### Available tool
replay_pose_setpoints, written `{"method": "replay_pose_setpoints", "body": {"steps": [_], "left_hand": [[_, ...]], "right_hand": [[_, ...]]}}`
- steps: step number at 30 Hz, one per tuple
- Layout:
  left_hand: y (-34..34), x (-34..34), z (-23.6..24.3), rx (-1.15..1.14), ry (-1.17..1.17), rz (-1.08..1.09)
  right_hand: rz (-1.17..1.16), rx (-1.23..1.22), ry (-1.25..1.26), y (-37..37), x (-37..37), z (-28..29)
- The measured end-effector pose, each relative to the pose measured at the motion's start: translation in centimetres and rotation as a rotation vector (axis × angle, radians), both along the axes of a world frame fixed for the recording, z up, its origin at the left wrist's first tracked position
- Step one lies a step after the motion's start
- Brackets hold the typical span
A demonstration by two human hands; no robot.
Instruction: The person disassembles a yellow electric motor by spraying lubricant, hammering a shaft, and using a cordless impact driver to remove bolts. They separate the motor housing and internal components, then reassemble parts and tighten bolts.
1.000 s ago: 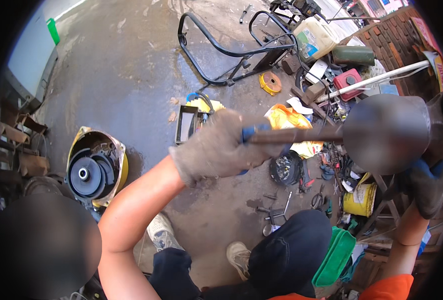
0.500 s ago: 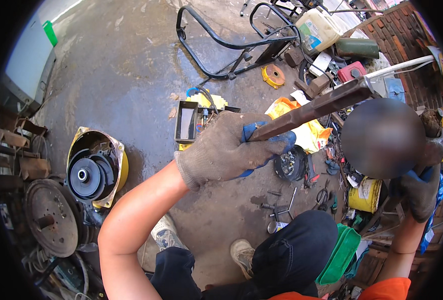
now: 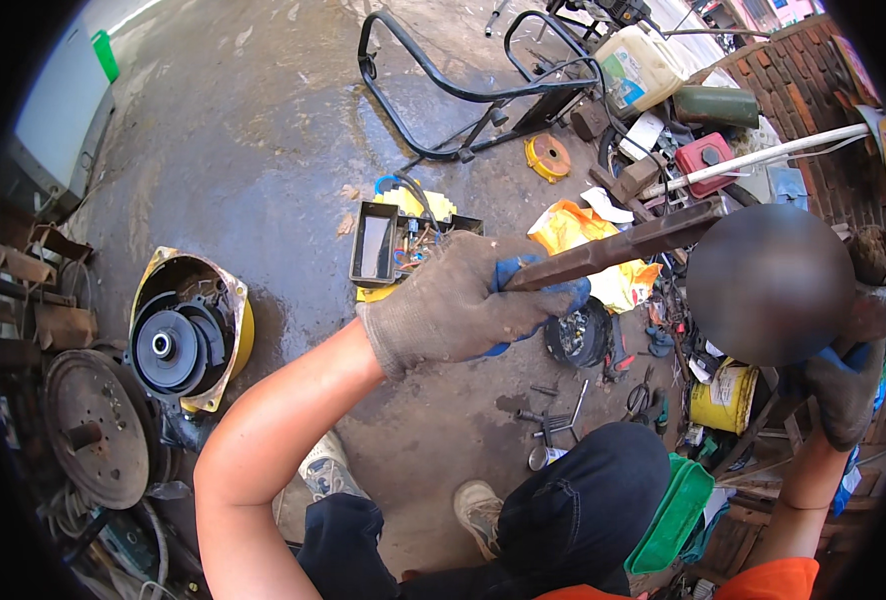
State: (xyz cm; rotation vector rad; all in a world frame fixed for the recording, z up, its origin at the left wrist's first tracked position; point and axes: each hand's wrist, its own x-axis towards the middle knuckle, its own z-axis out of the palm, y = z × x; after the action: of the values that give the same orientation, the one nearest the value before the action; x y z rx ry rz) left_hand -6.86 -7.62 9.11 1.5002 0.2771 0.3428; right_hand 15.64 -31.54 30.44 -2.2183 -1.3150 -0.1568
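Observation:
My left hand [image 3: 463, 300], in a grey-brown work glove with blue on its fingers, is closed round a thick, faceted steel chisel [image 3: 613, 247]. The chisel slants up to the right, its far end close to a round blurred patch. At the right edge my gloved right hand [image 3: 843, 395] is raised with its fingers curled. What it grips is largely hidden by the blur. Beyond my left hand lies an opened dark box [image 3: 374, 245] with yellow parts and wires. To the left stands a yellow motor housing [image 3: 238, 330] with a dark round core inside.
A black tubular frame [image 3: 443, 85] stands on the concrete ahead. Along the brick wall are a pale jerrycan [image 3: 638, 65], a red can [image 3: 705, 160] and a yellow bucket [image 3: 723, 398]. T-handled wrenches [image 3: 561, 425] and a green tray [image 3: 671, 515] lie near my knee; a rusty disc [image 3: 113, 440] leans left.
The chisel's far end has dipped a little, and my left hand has shifted slightly right. Both hands keep their closed grip.

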Motion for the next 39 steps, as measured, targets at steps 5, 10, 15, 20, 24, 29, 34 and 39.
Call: {"method": "replay_pose_setpoints", "body": {"steps": [5, 10, 15, 20, 24, 29, 34, 39], "left_hand": [[0.2, -0.1, -0.7, 0.101, -0.073, -0.012], [0.1, -0.1, 0.1, 0.153, -0.047, -0.036], [0.2, -1.3, -0.2, 0.112, 0.033, -0.014], [-0.3, -0.7, -0.9, 0.230, -0.069, 0.022], [0.3, -0.1, -1.9, 0.199, -0.028, 0.073], [2.4, -0.9, -1.1, 0.084, 0.076, 0.161], [1.4, -1.1, 0.6, -0.087, -0.084, 0.170], [0.5, -1.5, 1.3, -0.130, 0.066, 0.061]], "right_hand": [[-0.116, -0.048, 0.230, 1.6, -2.1, 0.6], [-0.125, -0.057, 0.271, 4.3, -3.5, 2.7], [0.034, -0.085, 0.222, 6.4, -4.5, 3.9], [0.240, -0.209, 0.195, 8.3, -6.2, 3.4], [0.314, -0.234, 0.211, 8.9, -7.7, 3.2], [0.034, -0.064, 0.301, 5.8, -6.2, 3.4], [-0.233, -0.023, 0.199, 2.1, -4.5, 3.1], [-0.182, -0.076, 0.109, 1.3, -4.1, 1.0]]}}
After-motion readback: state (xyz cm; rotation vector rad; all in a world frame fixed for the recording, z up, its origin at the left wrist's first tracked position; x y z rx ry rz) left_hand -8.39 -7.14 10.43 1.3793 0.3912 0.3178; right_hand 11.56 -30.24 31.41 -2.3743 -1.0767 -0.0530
